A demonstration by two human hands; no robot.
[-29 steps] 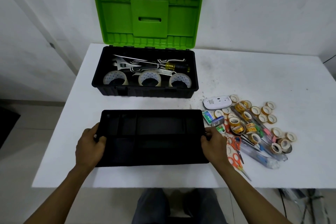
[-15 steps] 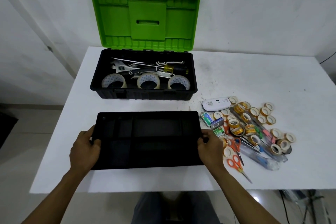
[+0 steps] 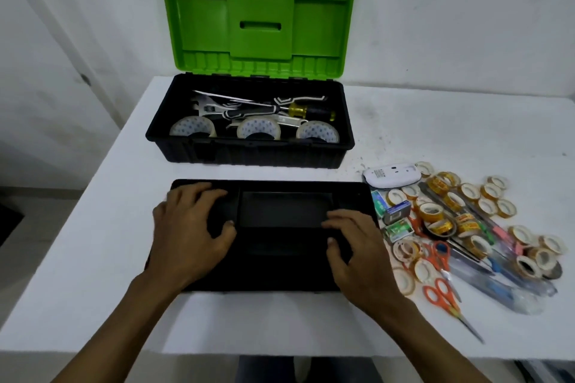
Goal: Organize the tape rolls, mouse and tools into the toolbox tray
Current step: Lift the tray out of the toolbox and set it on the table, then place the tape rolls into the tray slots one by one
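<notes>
Two bare hands lie over the shallow black plastic tray (image 3: 280, 270), which sits on the white table (image 3: 93, 258) just in front of the open green-lidded black toolbox (image 3: 249, 155). The left hand (image 3: 193, 227) rests on the tray's left compartments and the right hand (image 3: 357, 246) on its right, fingers loosely spread, gripping nothing. Just right of the tray lie small yellowish tape rolls (image 3: 431, 211), a white computer mouse (image 3: 392, 176) belly-up, and orange-handled scissors (image 3: 441, 270). I'd guess the rolls are light and stiff, easy to pinch across the ring. The mouse looks smooth, so take it by its sides.
</notes>
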